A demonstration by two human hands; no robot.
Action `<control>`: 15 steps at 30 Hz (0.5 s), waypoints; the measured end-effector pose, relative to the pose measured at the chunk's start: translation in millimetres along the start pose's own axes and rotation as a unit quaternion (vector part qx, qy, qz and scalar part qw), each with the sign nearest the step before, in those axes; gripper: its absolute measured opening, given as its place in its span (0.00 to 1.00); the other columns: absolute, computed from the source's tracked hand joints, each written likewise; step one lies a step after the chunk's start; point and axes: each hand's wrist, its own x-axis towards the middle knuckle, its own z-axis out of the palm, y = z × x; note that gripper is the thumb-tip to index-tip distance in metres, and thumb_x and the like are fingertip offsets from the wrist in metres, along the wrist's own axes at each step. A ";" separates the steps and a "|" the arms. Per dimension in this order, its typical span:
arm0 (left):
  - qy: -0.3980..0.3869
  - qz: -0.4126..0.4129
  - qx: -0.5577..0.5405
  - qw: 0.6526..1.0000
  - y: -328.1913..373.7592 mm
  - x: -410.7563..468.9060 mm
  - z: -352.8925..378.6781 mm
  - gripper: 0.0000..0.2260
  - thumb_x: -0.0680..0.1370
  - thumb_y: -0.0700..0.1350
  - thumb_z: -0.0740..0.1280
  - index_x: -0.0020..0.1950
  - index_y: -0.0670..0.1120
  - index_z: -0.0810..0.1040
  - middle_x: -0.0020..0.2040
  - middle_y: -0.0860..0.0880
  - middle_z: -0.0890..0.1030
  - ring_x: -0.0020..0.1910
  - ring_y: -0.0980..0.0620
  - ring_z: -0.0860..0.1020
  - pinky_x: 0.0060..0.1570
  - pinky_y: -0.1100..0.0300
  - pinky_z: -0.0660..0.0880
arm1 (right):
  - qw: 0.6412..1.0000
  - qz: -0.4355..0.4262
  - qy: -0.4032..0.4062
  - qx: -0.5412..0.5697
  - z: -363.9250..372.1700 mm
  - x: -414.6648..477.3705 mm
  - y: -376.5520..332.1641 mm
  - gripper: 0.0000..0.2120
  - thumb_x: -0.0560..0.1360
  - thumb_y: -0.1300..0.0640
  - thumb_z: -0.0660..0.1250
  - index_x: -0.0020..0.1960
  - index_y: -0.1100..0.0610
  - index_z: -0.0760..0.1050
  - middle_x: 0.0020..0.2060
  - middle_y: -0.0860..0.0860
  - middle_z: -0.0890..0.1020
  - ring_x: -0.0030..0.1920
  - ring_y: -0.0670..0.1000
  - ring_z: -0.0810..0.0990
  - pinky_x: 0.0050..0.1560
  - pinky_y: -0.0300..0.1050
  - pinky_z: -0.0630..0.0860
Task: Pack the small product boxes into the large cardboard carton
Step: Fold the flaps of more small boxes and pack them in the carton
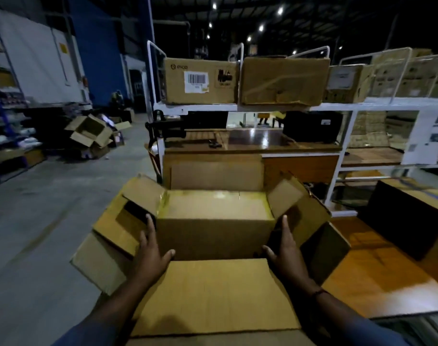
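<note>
A large cardboard carton stands open right in front of me, all its flaps spread outward. Inside it sits a brown box that fills the opening from side to side. My left hand lies with straight fingers against the left side of that inner box, thumb spread toward the near flap. My right hand mirrors it on the right side, fingers straight and pointing away from me. Neither hand curls round anything. No other small product boxes are plain to see near the carton.
A white metal shelf rack stands beyond the carton with brown cartons on top. A wooden worktable lies to the right. Opened empty cartons litter the concrete floor at the left, beside storage racks.
</note>
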 end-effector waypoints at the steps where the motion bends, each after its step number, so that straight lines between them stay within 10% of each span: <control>1: -0.011 -0.011 0.016 1.000 -2.9 1.6 4.7 0.51 0.78 0.53 0.74 0.84 0.56 0.35 0.80 0.37 0.57 0.66 0.34 0.75 0.53 0.48 0.78 | 1.000 -0.004 -0.014 -0.018 0.4 -0.3 -0.6 0.45 0.81 0.52 0.69 0.84 0.41 0.40 0.80 0.48 0.64 0.72 0.52 0.73 0.66 0.49 0.77; 9: -0.030 -0.043 0.170 0.984 37.7 12.3 -0.1 0.26 0.81 0.60 0.66 0.75 0.49 0.70 0.64 0.45 0.76 0.59 0.46 0.78 0.50 0.52 0.79 | 0.971 -0.042 -0.096 -0.217 -2.9 8.1 -17.1 0.37 0.78 0.56 0.71 0.81 0.44 0.57 0.75 0.49 0.64 0.71 0.51 0.67 0.70 0.45 0.73; 15: -0.109 -0.005 0.163 0.981 36.1 59.8 -11.2 0.44 0.79 0.68 0.63 0.85 0.53 0.43 0.84 0.43 0.46 0.80 0.35 0.52 0.76 0.40 0.59 | 0.956 -0.053 -0.176 -0.230 -18.6 70.8 -42.6 0.41 0.78 0.44 0.72 0.83 0.45 0.52 0.81 0.52 0.53 0.76 0.57 0.65 0.72 0.54 0.73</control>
